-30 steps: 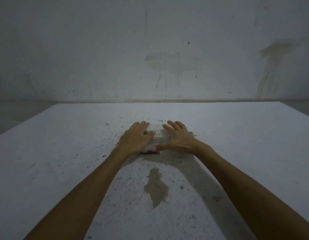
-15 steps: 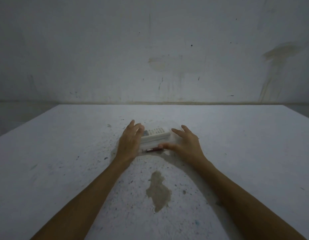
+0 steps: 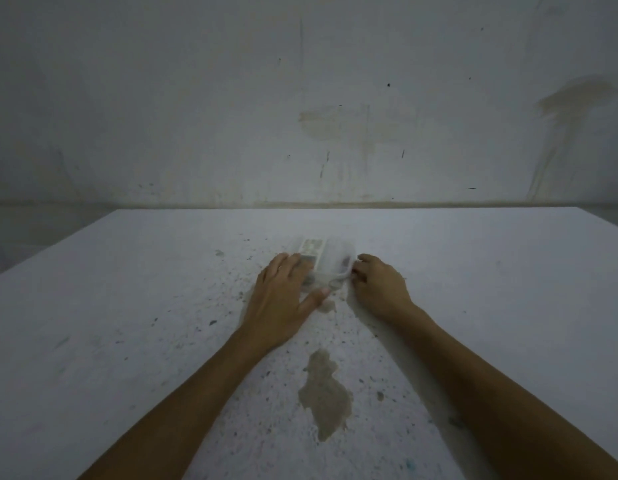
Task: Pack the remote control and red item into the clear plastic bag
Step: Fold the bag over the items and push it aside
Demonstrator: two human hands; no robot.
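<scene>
A clear plastic bag point(image 3: 335, 261) lies on the white table point(image 3: 127, 306), with a white remote control point(image 3: 312, 249) showing through it, pointing away from me. A dark reddish blur point(image 3: 345, 262) near the bag's right side may be the red item; it is too smeared to tell. My left hand point(image 3: 283, 299) lies flat on the bag's near left part, thumb stretched toward the bag's near edge. My right hand point(image 3: 376, 289) has its fingers curled and pinches the bag's near right edge.
A brown stain point(image 3: 324, 393) marks the table between my forearms, with small dark specks around it. A stained grey wall point(image 3: 335, 126) stands behind the table's far edge.
The bag with the remote has turned from lying crosswise to pointing away from me. My right hand has gone from spread fingers to a pinch on the bag's edge.
</scene>
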